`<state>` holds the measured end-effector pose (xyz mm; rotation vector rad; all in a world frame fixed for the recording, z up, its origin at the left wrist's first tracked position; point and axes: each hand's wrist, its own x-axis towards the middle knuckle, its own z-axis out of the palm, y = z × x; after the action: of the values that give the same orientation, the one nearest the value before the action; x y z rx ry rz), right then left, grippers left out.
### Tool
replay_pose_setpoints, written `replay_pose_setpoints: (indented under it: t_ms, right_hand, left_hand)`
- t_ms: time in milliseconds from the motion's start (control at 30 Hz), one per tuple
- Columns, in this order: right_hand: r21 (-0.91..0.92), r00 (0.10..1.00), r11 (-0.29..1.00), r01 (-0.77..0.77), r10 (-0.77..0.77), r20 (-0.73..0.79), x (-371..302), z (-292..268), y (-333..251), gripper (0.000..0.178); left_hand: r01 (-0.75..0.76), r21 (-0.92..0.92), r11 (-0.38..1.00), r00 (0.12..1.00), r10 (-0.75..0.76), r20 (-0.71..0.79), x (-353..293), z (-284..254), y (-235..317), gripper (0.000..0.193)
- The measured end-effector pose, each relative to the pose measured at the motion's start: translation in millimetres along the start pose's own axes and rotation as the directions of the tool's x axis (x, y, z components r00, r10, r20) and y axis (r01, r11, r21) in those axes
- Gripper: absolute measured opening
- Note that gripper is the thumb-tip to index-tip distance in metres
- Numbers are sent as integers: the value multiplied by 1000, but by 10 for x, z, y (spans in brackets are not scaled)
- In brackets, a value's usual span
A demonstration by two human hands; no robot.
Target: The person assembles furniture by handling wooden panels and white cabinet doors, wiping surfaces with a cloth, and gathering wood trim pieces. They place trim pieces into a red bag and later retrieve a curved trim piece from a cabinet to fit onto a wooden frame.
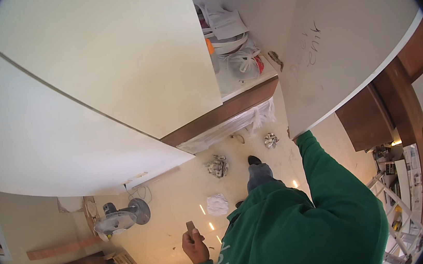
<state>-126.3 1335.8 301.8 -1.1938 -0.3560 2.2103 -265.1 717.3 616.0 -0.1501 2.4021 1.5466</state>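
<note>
My left hand is low in the picture, closed, with its thumb pressed on a small flat brown piece that juts up past the fingers. My right arm, in a green sleeve, reaches up to a white cabinet door that stands swung out to the right. At that door's lower corner only a sliver of my right hand shows; it appears to grip the edge, and most of its fingers are hidden. Handwritten marks and a dark smudge are on the door's inner face.
Plastic bags fill the opened cabinet beside a closed white door. On the floor lie crumpled paper balls and a white crumpled bundle. A grey fan is at left, a stepladder at right.
</note>
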Motion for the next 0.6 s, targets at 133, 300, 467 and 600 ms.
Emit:
replay_pose_setpoints:
  t_ms: [133, 300, 467, 600]
  right_hand:
    - [-25, 801, 981, -194, 143, -581, -174, -250, 596, 36]
    - [-974, 965, -108, 198, -154, 213, 60, 1103, 1323, 43]
    - [-713, 625, 203, 671, -672, 397, 895, 3528, 444, 29]
    - [-929, 595, 69, 363, -785, 174, 1763, 4525, -298, 35]
  left_hand:
    - [54, 76, 996, 998, -55, 16, 298, 236, 254, 31]
    - [-105, 212, 972, 982, 67, 177, 546, 664, 665, 32]
    - [-55, 198, 979, 987, 23, 160, 554, 912, 845, 32]
    - [-19, 209, 978, 999, 11, 41, 541, 1046, 750, 32]
